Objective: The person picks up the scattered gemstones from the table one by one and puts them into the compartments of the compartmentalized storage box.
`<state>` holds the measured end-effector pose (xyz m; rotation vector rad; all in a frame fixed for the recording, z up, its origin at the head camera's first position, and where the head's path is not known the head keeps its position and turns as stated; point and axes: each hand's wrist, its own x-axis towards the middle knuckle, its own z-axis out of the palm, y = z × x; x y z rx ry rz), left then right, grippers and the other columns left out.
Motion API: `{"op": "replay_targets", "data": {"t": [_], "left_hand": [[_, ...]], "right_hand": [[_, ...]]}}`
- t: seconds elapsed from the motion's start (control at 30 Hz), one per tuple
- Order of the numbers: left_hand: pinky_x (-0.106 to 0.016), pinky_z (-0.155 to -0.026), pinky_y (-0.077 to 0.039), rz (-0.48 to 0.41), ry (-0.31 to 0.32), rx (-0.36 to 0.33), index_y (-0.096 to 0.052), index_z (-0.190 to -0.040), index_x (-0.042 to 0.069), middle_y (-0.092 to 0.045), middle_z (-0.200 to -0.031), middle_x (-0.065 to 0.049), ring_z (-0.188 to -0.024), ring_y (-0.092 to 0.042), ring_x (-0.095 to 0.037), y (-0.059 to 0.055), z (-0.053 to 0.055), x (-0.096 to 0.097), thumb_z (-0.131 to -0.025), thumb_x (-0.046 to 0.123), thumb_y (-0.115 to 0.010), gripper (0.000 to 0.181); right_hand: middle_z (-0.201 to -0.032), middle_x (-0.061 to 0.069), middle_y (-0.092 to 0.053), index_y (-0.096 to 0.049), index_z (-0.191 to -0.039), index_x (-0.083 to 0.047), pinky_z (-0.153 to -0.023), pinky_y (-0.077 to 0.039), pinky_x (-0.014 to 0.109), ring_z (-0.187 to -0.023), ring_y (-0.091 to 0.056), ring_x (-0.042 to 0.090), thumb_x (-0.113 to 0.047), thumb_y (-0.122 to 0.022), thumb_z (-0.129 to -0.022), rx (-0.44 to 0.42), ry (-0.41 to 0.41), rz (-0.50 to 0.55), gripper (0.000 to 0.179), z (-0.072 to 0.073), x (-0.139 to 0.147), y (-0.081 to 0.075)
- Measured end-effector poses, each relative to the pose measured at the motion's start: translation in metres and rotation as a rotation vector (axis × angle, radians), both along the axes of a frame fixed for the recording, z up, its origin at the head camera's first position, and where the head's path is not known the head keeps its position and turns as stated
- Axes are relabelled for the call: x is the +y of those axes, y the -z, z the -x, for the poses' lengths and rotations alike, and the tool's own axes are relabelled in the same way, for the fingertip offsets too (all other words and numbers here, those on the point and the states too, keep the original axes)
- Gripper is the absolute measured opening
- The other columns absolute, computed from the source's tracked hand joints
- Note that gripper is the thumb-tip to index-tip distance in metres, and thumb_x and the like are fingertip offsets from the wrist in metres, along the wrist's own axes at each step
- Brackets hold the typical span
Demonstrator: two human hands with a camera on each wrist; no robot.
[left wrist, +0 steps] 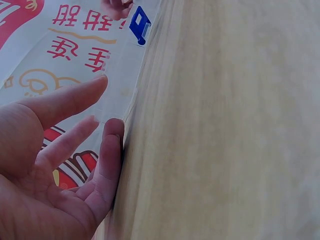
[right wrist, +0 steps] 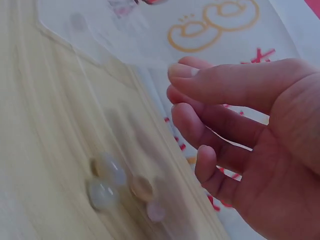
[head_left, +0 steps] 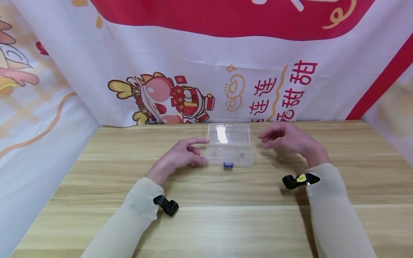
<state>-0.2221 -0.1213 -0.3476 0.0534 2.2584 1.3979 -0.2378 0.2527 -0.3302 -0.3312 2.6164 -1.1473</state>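
Rested left hand [head_left: 183, 154], fingers spread, at L end of open clear-plastic rect. box [head_left: 216, 159] w/ blue latch [head_left: 228, 165], lengthwise L–R on wood surface [head_left: 209, 225], and held right hand [head_left: 288, 137], loosely bent, seemingly empty, nearer glossy rounded pale/brownish stones [right wrist: 141, 187] R of box.

Two hands [head_left: 184, 153] [head_left: 288, 139], one box [head_left: 230, 153], four loose stones [right wrist: 102, 194] show.

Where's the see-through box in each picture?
Head: the see-through box is just right of middle.
Left wrist: the see-through box is up top, left of middle.
Right wrist: the see-through box is top left, partly cut off.
Shared landmark: the orange curly drawing shows in all three.
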Motion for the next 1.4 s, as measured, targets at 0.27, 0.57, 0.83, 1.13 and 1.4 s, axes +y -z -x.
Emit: {"op": "replay_targets", "data": {"t": [0.27, 0.57, 0.83, 1.13, 1.4], "left_hand": [[-0.028, -0.081, -0.059, 0.002, -0.005, 0.012, -0.063, -0.146, 0.035, -0.056, -0.122, -0.011, -0.095, -0.064, -0.021, 0.003, 0.0, -0.005, -0.091, 0.019, -0.086, 0.062], [-0.028, -0.081, -0.059, 0.009, -0.003, 0.013, -0.063, -0.147, 0.034, -0.056, -0.122, -0.011, -0.095, -0.064, -0.022, 0.003, -0.002, -0.005, -0.09, 0.019, -0.086, 0.063], [-0.027, -0.08, -0.059, 0.011, -0.002, 0.014, -0.063, -0.147, 0.034, -0.056, -0.121, -0.011, -0.094, -0.064, -0.022, 0.003, 0.0, -0.005, -0.09, 0.019, -0.086, 0.063], [-0.027, -0.079, -0.059, -0.001, 0.001, 0.014, -0.063, -0.147, 0.033, -0.056, -0.118, -0.01, -0.091, -0.064, -0.021, 0.003, 0.001, -0.002, -0.09, 0.017, -0.086, 0.063], [-0.027, -0.078, -0.058, -0.006, -0.004, 0.007, -0.064, -0.147, 0.033, -0.055, -0.118, -0.01, -0.089, -0.064, -0.02, 0.002, 0.001, 0.001, -0.09, 0.016, -0.086, 0.063]], "right_hand": [[-0.122, 0.007, -0.076, -0.077, -0.124, -0.014, -0.094, -0.055, 0.028, -0.111, -0.067, 0.023, -0.019, -0.081, -0.095, -0.035, -0.024, 0.003, 0.03, 0.001, 0.02, 0.006], [-0.122, 0.008, -0.077, -0.077, -0.124, -0.013, -0.086, -0.055, 0.027, -0.103, -0.066, 0.018, -0.019, -0.08, -0.094, -0.122, -0.031, -0.024, 0.031, -0.003, 0.048, 0.014], [-0.111, 0.011, -0.075, -0.079, -0.12, -0.013, -0.084, -0.055, 0.028, -0.095, -0.063, 0.021, -0.019, -0.084, -0.091, -0.189, -0.065, -0.006, 0.03, -0.002, 0.055, 0.018], [-0.102, 0.01, -0.071, -0.078, -0.118, -0.008, -0.082, -0.053, 0.026, -0.094, -0.06, 0.021, -0.012, -0.083, -0.09, -0.21, -0.069, -0.008, 0.029, -0.002, 0.054, 0.019], [-0.1, 0.008, -0.071, -0.079, -0.113, -0.008, -0.083, -0.052, 0.026, -0.093, -0.059, 0.02, -0.013, -0.083, -0.091, -0.19, -0.081, -0.062, 0.023, 0.0, 0.054, 0.018]]}}
